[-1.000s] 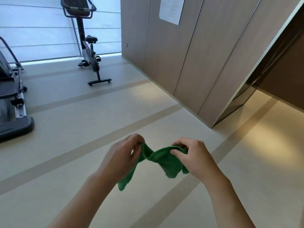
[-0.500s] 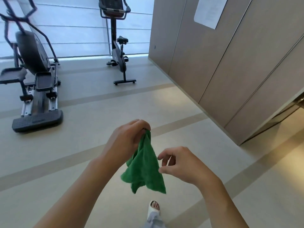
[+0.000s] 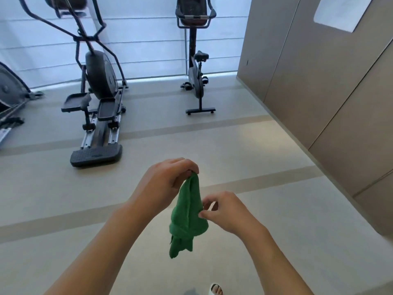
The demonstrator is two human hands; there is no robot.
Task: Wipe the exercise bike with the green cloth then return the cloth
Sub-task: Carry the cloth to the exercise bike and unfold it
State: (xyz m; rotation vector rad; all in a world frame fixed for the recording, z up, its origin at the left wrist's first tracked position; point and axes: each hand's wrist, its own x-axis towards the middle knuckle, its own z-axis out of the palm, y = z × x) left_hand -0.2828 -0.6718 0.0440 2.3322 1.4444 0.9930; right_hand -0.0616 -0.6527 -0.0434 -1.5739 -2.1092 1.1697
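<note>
1. Left hand (image 3: 168,179): raised in the near centre of the view, its grip clamped on the top corner of the green cloth (image 3: 188,213), pinched between thumb and curled fingers.
2. Green cloth: hangs straight down from the left hand in loose folds, in the air above the floor (image 3: 244,150) (it touches nothing but the two hands); its lower points dangle between the two forearms.
3. Right hand (image 3: 228,211): just right of the cloth and lower than the left hand; thumb and forefinger are closed on the cloth's right edge about halfway down, the other fingers curled.
4. Exercise bike (image 3: 196,67): upright at the far side of the room, in front of the window blind (image 3: 140,39) and just left of the wood-panelled wall (image 3: 319,86); well apart from the hands and the cloth.
5. Elliptical trainer (image 3: 97,99): stands left of the bike, its foot platform nearer the viewer.
6. Second machine (image 3: 10,96): partly cut off at the far left edge.
7. Paper sheet (image 3: 342,11): fixed to the wall panel, top right.
8. Sandalled foot (image 3: 215,290): visible at the bottom edge.
</note>
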